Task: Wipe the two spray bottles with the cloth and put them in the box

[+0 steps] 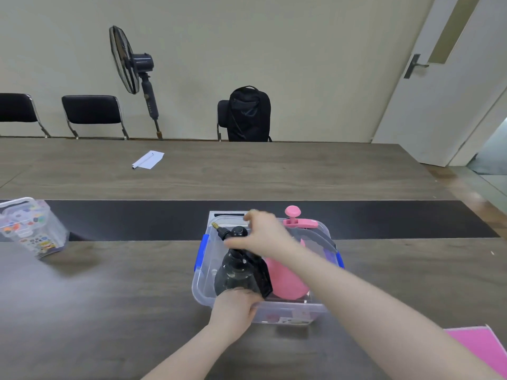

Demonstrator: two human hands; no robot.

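Head view shows you both bottles at the clear plastic box [201,294] on the counter [109,297]: the pink spray bottle [285,281] already stands inside on the right half, its pump knob rising above the far rim, while the black spray bottle [233,278] is in the left half, tilted with its brass nozzle pointing away to the left. Your left hand [236,307] cups the bottle's round base at the near wall, fingers wrapped against it, and your right hand [260,237] is closed over the pump head and handle at the top. A dark flap hanging down the bottle's right side may be the cloth [262,275], though blur keeps me from being sure. Judge the bottle as stiff, smooth plastic, likely slick where wiped, and top-heavy through the pump; I cannot tell whether it holds liquid, so expect possible slosh. The neck and handle give you the surest hold, with the base hand steadying. The box looks light and could slide if you push the bottle against its wall.
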